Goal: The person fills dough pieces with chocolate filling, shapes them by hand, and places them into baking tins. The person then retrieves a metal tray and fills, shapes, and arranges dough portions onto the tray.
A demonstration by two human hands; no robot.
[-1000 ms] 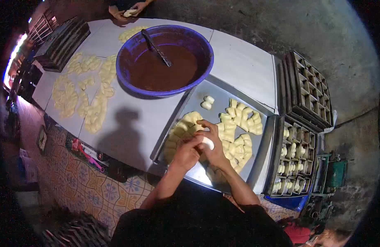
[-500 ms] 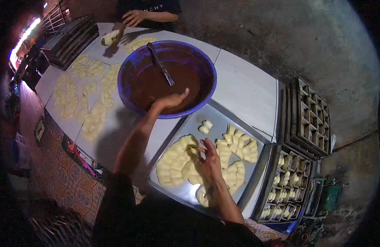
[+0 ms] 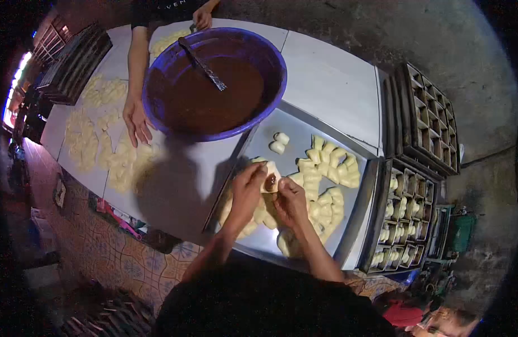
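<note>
Both my hands pinch a small flattened piece of pale dough [image 3: 272, 168] with a dab of brown filling [image 3: 271, 181] on it. My left hand [image 3: 246, 194] grips its left edge and my right hand [image 3: 292, 203] its right edge, both closed. They are above a metal tray [image 3: 252, 147] bearing pale dough pieces [image 3: 329, 163] in joined clusters. Two small rolled dough pieces [image 3: 278, 142] lie apart near the tray's far side. Beyond it stands a purple basin [image 3: 284, 78] of brown filling [image 3: 214, 104], with a spatula-like tool [image 3: 205, 68] leaning inside.
Compartmented baking moulds [image 3: 402, 205] on the right hold dough pieces, and more moulds [image 3: 430, 118] stand behind them. A co-worker's hand [image 3: 137, 121] reaches over dough clusters [image 3: 124, 168] on the white table [image 3: 326, 67]. Dark stacked moulds [image 3: 73, 64] stand at far left.
My left hand has left the basin and met my right hand over the tray; both now hold dough with brown filling. The co-worker's arm has reached toward the dough left of the basin.
</note>
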